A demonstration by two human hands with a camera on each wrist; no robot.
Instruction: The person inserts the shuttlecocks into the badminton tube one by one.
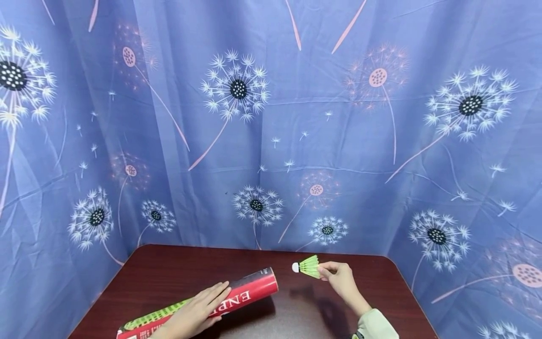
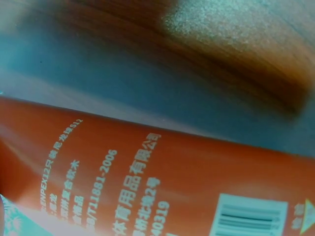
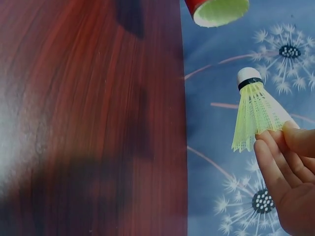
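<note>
My left hand grips a red, black and green shuttlecock tube round its middle. The tube slants up to the right, its right end raised over the table with a shadow beneath. White print and a barcode show on its red side in the left wrist view. Between thumb and fingers, my right hand pinches a yellow-green shuttlecock by the skirt's rim. Its white cork points left, toward the tube's end and apart from it. In the right wrist view that end is uncapped, with a pale yellow-green inside.
A dark red-brown wooden table lies under both hands, with a glossy patch of light near its front. Blue curtains with dandelion prints hang behind it and along both sides.
</note>
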